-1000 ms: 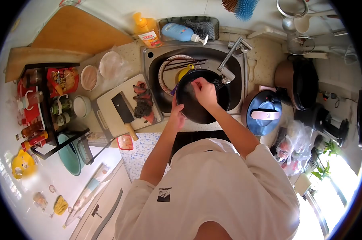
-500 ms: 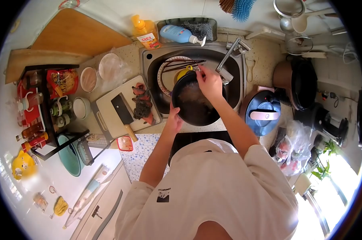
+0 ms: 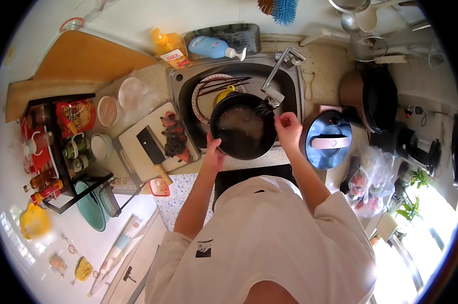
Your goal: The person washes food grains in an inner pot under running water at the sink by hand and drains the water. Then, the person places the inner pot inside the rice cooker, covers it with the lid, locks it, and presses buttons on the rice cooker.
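Note:
My left hand (image 3: 215, 153) grips the near-left rim of a round black pan (image 3: 241, 144) with cloudy liquid inside. The pan is held over the sink's front edge, under the tap (image 3: 279, 76). To the pan's right is my right hand (image 3: 288, 133), its fingers curled close to the rim. I cannot make out what, if anything, is in them. A dark, streaky patch shows below the tap at the pan's far-right rim. Behind the pan, a plate (image 3: 197, 105) with dark chopsticks (image 3: 224, 84) and something yellow (image 3: 224, 95) lies in the sink (image 3: 181, 93).
Left of the sink, a cutting board (image 3: 137, 137) holds a knife (image 3: 150, 145) and dark-skinned pieces of food (image 3: 174, 137). Soap bottles (image 3: 208, 46) stand behind the sink. On the right are a cooker with a blue lid (image 3: 330, 152) and plastic bags (image 3: 373, 177).
My right hand has moved from the pan's far rim to its right side, nearer me. The whole view has shifted slightly. My left hand keeps its grip on the pan.

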`<state>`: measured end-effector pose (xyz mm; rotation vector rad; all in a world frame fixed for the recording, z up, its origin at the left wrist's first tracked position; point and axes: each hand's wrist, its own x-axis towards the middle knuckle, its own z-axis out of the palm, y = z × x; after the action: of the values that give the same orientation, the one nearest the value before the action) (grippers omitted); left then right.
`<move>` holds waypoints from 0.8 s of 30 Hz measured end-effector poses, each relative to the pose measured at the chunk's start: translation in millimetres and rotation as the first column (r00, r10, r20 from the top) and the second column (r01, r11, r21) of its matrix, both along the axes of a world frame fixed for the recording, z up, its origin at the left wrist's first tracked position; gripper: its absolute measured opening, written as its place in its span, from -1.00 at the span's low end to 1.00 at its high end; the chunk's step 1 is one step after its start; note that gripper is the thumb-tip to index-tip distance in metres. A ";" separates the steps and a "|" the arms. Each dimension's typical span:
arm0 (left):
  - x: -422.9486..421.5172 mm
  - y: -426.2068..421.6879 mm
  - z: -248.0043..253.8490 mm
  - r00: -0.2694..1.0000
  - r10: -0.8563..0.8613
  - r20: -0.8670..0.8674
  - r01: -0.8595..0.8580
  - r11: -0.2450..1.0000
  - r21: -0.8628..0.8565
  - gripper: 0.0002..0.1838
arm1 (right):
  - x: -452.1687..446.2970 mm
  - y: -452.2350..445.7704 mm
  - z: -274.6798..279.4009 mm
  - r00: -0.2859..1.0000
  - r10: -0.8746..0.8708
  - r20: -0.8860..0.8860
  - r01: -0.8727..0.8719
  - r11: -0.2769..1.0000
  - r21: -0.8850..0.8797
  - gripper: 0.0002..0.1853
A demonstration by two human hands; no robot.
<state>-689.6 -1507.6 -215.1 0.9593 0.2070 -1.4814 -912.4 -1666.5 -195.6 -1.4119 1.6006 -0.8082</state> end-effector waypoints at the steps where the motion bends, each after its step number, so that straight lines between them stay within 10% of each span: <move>1: -0.1 0.0 0.2 1.000 -0.010 0.003 0.010 1.000 0.014 -0.16 | -8.2 -4.7 -10.5 0.994 -0.078 0.082 0.073 0.995 0.066 -0.84; 7: -0.6 -6.1 4.0 0.998 -0.047 0.048 0.046 0.999 0.021 -0.16 | -34.2 -26.4 -17.9 0.947 0.065 -0.314 -0.166 0.937 -0.306 -0.81; 10: -1.7 -8.7 5.7 0.991 -0.047 0.123 0.049 0.999 -0.015 -0.16 | -41.6 -26.8 -27.1 0.955 0.057 -0.292 -0.030 0.995 0.097 -0.78; 14: -0.5 -9.8 5.8 0.990 -0.049 0.131 0.052 0.998 -0.019 -0.15 | -40.3 -23.9 -45.9 0.997 0.073 0.016 -0.074 0.996 0.046 -0.66; 18: 0.7 -7.8 1.2 0.991 -0.055 0.125 0.057 0.998 -0.007 -0.13 | -37.5 -25.6 -38.5 0.966 -0.072 0.250 -0.105 0.771 0.628 -0.44; 24: -2.3 -18.1 -9.3 0.972 -0.061 0.228 0.097 0.984 -0.150 -0.10 | -43.4 -13.2 -35.2 0.930 0.144 0.337 -0.325 0.750 0.576 -0.54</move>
<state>-691.9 -1525.7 -224.4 1.0027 -0.1136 -1.4269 -955.8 -1679.7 -230.8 -0.9351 1.2657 -0.2485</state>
